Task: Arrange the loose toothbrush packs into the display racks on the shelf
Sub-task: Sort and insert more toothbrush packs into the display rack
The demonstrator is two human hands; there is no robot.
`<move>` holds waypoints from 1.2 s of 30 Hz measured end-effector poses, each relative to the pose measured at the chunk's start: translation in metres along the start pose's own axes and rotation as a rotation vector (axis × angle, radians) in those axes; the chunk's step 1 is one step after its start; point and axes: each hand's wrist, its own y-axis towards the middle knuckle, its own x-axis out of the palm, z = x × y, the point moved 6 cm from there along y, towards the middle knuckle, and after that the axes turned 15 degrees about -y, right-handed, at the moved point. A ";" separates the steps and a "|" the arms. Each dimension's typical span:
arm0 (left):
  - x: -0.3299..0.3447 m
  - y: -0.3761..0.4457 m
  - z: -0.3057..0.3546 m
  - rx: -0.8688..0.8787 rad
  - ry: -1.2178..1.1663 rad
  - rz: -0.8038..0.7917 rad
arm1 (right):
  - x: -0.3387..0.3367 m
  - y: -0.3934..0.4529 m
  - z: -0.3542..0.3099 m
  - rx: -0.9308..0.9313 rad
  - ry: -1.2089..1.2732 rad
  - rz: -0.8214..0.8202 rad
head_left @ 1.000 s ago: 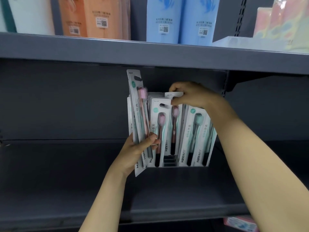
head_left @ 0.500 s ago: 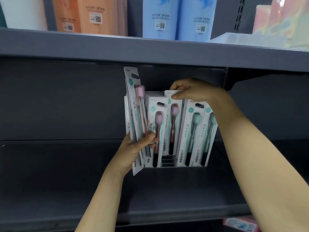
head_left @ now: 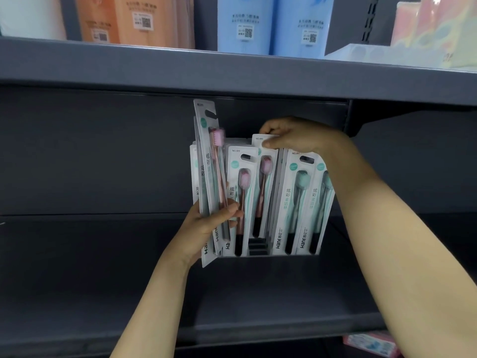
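A display rack (head_left: 258, 250) stands on the dark shelf (head_left: 103, 254), filled with upright toothbrush packs. Pink-brush packs (head_left: 241, 200) stand in its left slots and mint-green packs (head_left: 296, 202) in its right slots. My left hand (head_left: 209, 223) grips a bundle of loose packs (head_left: 209, 161) by their lower part, just left of the rack. The tallest pack of the bundle sticks up above the others. My right hand (head_left: 291, 135) pinches the top edge of a pink-brush pack (head_left: 264, 182) that stands in a middle slot.
The upper shelf board (head_left: 232, 71) hangs close above the packs. On it stand orange pouches (head_left: 134, 19), blue pouches (head_left: 271, 21) and a clear tray (head_left: 382, 54). A pink packet (head_left: 371, 346) lies below at the bottom right.
My right hand has pushed the pinched pack slightly lower into its slot. My left hand and its bundle have barely shifted. The view has drifted a little.
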 end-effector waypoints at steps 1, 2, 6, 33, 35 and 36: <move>-0.001 0.000 0.000 -0.004 0.003 0.003 | 0.000 0.000 0.001 0.002 -0.008 -0.001; -0.001 0.000 -0.001 -0.007 0.010 0.006 | 0.001 0.000 0.001 0.000 -0.014 0.000; -0.002 0.001 0.001 -0.012 0.047 0.011 | -0.004 0.000 0.004 0.007 -0.068 0.003; -0.002 -0.007 0.003 -0.116 0.071 0.011 | -0.002 -0.009 -0.015 0.066 -0.596 0.198; -0.001 -0.008 0.005 -0.114 0.101 0.002 | -0.009 -0.013 -0.017 0.076 -0.464 0.324; -0.001 -0.008 0.005 -0.112 0.109 0.002 | -0.013 -0.015 -0.020 0.062 -0.355 0.378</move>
